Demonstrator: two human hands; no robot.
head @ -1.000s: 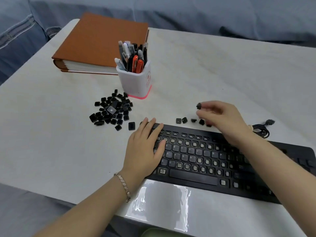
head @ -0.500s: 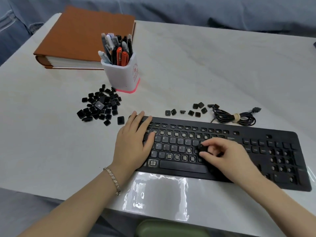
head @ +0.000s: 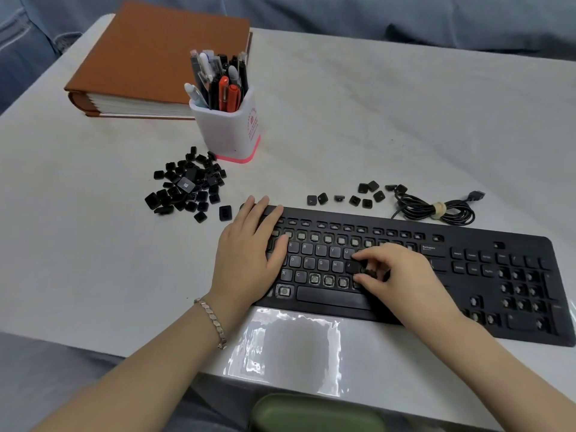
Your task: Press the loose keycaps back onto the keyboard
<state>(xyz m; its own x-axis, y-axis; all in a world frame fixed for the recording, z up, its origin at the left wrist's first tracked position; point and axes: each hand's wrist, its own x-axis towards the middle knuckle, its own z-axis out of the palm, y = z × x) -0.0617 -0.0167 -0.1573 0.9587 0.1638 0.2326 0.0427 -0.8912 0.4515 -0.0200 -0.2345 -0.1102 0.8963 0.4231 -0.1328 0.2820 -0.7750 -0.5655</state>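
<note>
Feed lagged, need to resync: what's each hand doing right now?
Left hand: open, resting flat on the keyboard, at its left end.
Right hand: pinching a keycap over the letter rows.

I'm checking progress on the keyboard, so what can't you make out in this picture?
1. Head view: the right hand covers most of the keycap it pinches; letter and seating cannot be told.
2. Head view: the left hand lies flat over the left end of the keyboard, hiding keys there.
3. Head view: legends on the loose keycap pile are too small to read.
</note>
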